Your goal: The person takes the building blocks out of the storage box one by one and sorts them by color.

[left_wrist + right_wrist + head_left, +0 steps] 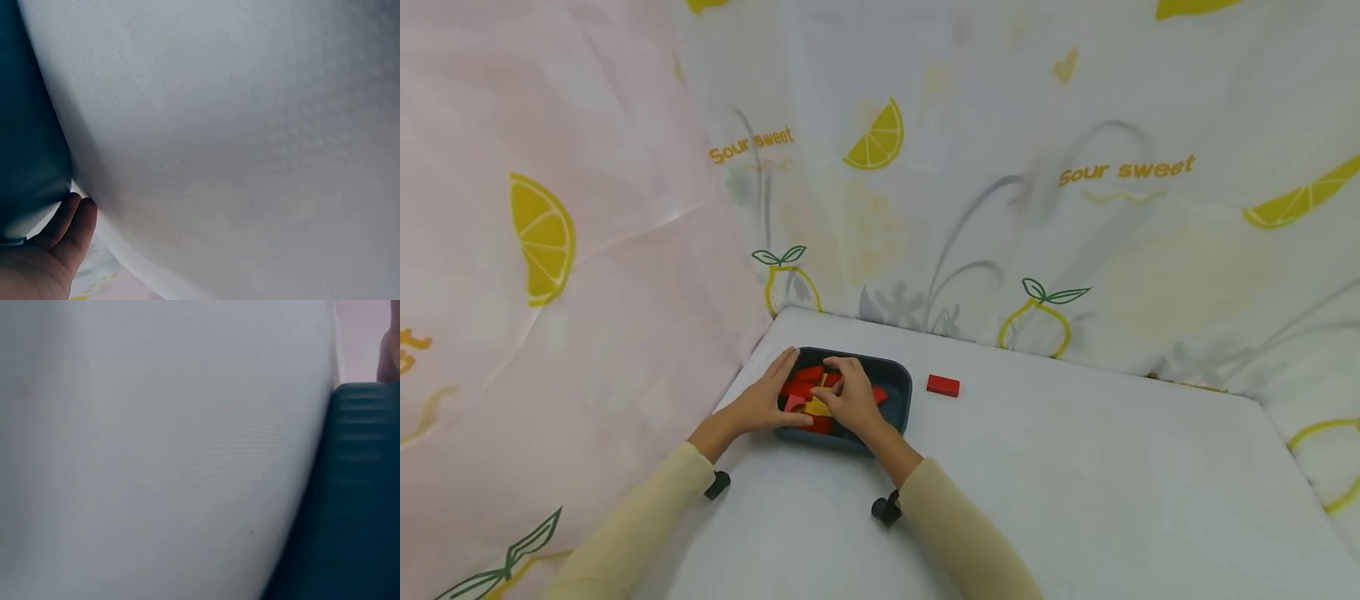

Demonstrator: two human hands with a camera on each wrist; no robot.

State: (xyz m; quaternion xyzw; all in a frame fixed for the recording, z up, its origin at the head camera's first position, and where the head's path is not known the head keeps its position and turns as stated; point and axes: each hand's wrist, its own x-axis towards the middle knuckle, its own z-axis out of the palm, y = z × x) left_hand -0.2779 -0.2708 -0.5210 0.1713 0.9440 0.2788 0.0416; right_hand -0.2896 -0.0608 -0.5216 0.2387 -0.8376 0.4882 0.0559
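Observation:
A dark blue-green plastic bin [895,408] holds red blocks [808,375] and yellow blocks [817,407], heaped toward its left side. My left hand [758,406] is spread at the bin's left end, fingers extended along the far rim and thumb over the near side by a red block. In the left wrist view, straight fingers [78,231] show beside the bin wall [28,125]. Over the bin's middle, my right hand [853,404] reaches down with bent fingers and thumb around the heap; I cannot tell whether it pinches a block.
One red block [943,385] lies on the white table [1075,483], right of the bin. Behind and to the left hang pale curtains with a lemon print [880,137]. In the right wrist view, the bin's ribbed outer wall [362,487] rises beside the table surface.

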